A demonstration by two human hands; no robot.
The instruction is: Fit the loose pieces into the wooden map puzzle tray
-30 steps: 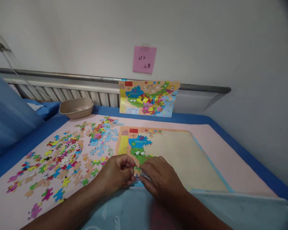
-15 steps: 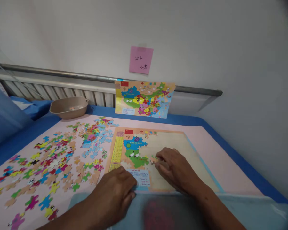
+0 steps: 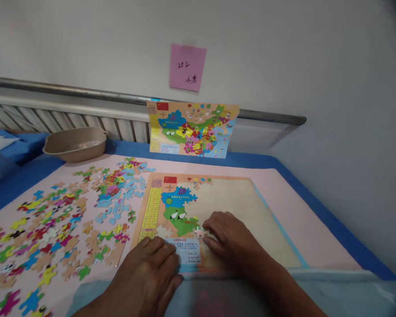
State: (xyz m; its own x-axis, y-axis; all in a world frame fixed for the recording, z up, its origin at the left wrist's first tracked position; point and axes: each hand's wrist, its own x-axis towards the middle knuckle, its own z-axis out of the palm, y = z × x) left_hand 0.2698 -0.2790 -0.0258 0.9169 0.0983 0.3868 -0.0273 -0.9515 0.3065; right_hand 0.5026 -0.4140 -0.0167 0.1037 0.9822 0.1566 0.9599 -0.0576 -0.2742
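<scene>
A map puzzle board (image 3: 244, 211) lies on the pink mat, with blue and green pieces fitted at its upper left. My right hand (image 3: 229, 237) rests on the board with its fingers curled, and the fingertips pinch a small pale puzzle piece (image 3: 199, 231) at the edge of the fitted green area. My left hand (image 3: 148, 275) lies flat, fingers stretched out, on the board's near left corner, and it holds nothing. Several loose coloured pieces (image 3: 56, 229) are spread over the mat to the left.
A printed reference map (image 3: 191, 130) leans against the rail at the wall, under a pink sticky note (image 3: 187, 67). A beige bowl (image 3: 74, 143) stands at the back left. Blue bedding borders the pink mat (image 3: 297, 220); a light blue cloth (image 3: 333, 290) covers the near edge.
My hands have parted: the left went down to the board's near corner and flattened, the right carried the piece onto the board beside the green area. The view shifted right.
</scene>
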